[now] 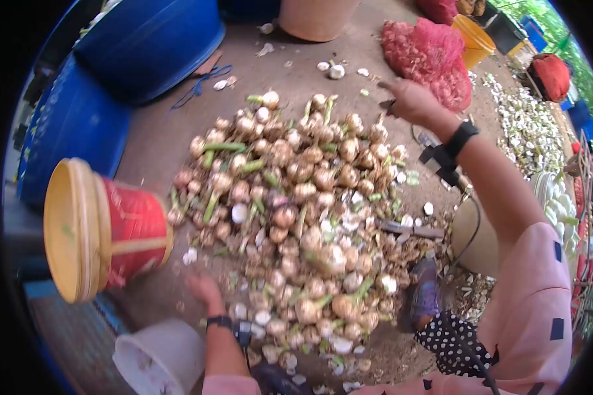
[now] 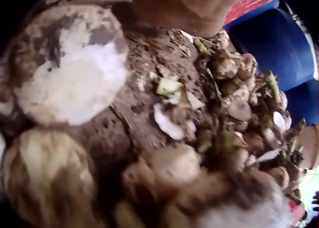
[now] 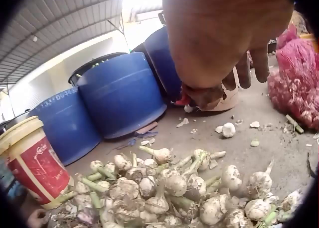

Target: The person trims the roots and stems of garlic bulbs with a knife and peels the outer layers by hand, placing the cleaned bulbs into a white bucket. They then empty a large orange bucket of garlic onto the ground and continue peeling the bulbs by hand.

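A heap of bulbs with roots and green stems [image 1: 310,178] covers the floor. Left of its lower part, my blurred left hand [image 1: 205,289] hangs low with relaxed fingers and nothing visible in it. In the left wrist view only part of that hand [image 2: 189,8] shows, over soil and bulbs [image 2: 227,68]. My right hand [image 1: 412,102] reaches out beyond the heap's upper right, beside a red mesh bag [image 1: 425,59]. In the right wrist view its fingers [image 3: 244,71] point down, apart, holding nothing visible. A knife [image 1: 412,229] lies at the heap's right edge.
A red and yellow bucket [image 1: 135,227] and a white bucket [image 1: 161,359] stand on the left. Large blue tubs [image 1: 151,46] are behind. To the right are a pale container [image 1: 478,234] of peeled pieces and scattered peelings [image 1: 530,131]. A shoe [image 1: 425,293] touches the heap's edge.
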Available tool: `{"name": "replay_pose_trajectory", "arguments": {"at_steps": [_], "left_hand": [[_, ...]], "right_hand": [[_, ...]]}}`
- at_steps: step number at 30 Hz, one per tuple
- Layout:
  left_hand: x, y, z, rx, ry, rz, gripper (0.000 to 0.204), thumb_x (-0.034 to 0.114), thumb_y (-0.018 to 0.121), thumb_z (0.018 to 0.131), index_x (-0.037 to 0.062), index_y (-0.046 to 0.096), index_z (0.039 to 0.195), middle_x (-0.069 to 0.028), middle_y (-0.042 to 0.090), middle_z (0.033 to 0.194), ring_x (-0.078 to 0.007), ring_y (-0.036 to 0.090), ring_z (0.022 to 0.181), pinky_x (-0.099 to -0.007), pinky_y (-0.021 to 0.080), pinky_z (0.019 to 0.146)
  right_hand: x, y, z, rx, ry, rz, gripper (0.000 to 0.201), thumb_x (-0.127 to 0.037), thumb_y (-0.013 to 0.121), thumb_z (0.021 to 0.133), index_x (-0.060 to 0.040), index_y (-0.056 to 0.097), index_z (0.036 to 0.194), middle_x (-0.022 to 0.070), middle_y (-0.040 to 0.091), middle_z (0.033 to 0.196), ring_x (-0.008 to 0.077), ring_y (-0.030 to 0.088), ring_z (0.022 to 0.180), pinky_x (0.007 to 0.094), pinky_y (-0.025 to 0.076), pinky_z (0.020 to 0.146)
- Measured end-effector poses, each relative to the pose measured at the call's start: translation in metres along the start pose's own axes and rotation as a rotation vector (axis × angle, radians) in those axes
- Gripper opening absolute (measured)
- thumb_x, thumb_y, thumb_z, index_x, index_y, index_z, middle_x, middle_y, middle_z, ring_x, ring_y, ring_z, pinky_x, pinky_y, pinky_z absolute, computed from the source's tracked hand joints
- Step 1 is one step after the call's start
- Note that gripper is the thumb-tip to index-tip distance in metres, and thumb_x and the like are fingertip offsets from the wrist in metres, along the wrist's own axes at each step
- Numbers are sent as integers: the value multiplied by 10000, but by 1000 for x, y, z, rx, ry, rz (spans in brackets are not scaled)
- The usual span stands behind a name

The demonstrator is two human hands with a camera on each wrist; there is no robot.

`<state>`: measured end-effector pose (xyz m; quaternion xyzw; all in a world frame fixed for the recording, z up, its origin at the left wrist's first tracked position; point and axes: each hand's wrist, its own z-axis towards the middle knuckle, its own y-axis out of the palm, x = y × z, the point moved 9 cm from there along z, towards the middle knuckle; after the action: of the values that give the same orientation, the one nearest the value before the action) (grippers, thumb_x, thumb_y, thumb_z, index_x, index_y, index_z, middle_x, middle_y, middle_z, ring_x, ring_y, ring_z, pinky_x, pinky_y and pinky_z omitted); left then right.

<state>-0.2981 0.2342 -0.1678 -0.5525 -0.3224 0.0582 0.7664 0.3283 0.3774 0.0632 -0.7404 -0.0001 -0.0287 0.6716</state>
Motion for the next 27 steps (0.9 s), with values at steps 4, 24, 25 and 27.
{"name": "replay_pose_trajectory", "arguments": {"at_steps": [4,24,25,27], "left_hand": [[-38,27,-3,-129,-278,414,606,315,549,869,83,349,1392,-224,452,1315,-394,481,1124,-492,367,967],[-18,33,-6,-105,-290,527,578,301,443,901,142,288,1434,-140,325,1438,-356,377,1279,-502,341,996],[-17,32,-7,-14,-171,500,585,333,453,900,154,295,1434,-144,338,1428,-354,383,1276,-509,345,990],[-10,30,-3,5,-124,445,591,360,462,896,166,303,1431,-137,352,1419,-345,395,1270,-510,352,981]], "right_hand": [[14,6,41,28,35,31,516,-298,640,822,-71,499,1263,179,565,1192,337,547,1092,418,452,884],[89,-200,326,534,313,-115,638,-331,649,784,-8,399,1274,222,477,1299,357,451,1231,425,405,996],[101,-198,339,542,290,-87,669,-348,654,782,-13,385,1294,229,456,1323,362,442,1238,421,388,1012],[102,-189,365,522,190,-44,713,-322,684,751,-20,362,1310,224,470,1317,363,461,1221,409,389,1006]]}}
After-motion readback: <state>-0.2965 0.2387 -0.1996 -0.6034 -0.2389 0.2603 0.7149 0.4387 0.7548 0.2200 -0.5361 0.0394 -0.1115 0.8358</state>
